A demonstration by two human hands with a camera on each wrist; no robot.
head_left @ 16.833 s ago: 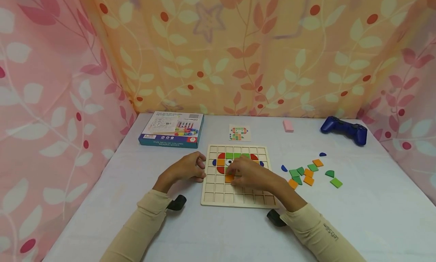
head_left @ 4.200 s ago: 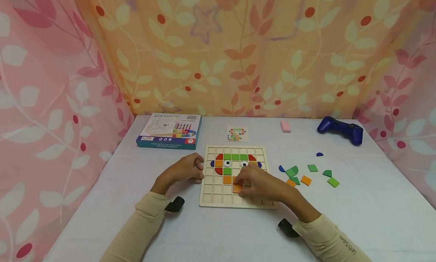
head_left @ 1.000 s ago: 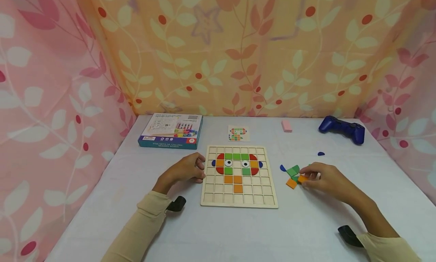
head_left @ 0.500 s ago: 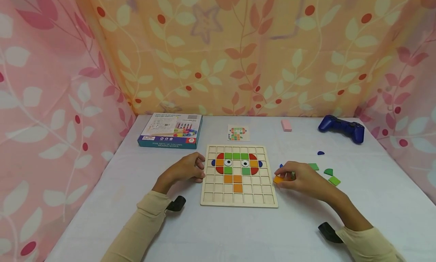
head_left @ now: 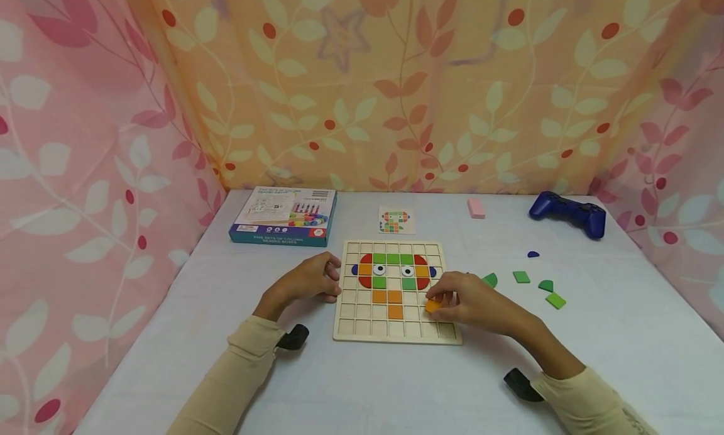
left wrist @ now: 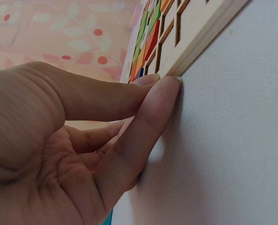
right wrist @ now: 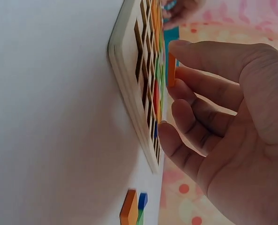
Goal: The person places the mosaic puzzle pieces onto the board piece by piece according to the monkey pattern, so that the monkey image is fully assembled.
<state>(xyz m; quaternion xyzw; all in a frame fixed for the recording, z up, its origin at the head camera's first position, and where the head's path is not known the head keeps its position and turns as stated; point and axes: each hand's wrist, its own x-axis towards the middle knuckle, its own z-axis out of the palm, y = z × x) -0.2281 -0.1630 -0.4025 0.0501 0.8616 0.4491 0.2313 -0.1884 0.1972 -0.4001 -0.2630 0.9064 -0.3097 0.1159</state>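
I pinch an orange tile (head_left: 432, 305) in my right hand (head_left: 481, 304), just above the right side of a flat-lying gridded board (head_left: 362, 330), my left hand (head_left: 305, 278) touching its left edge, where coloured tiles (head_left: 393, 259) and two eyes (head_left: 379, 270) form a face beyond three orange squares (head_left: 394, 312).

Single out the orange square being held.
The orange square pinched in the right hand; all other visible orange squares lie in the board's grid or on the table.

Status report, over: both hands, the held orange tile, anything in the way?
Right hand pinches orange tile above grid board. Left hand at board's left edge. Nothing seen between tile and board.
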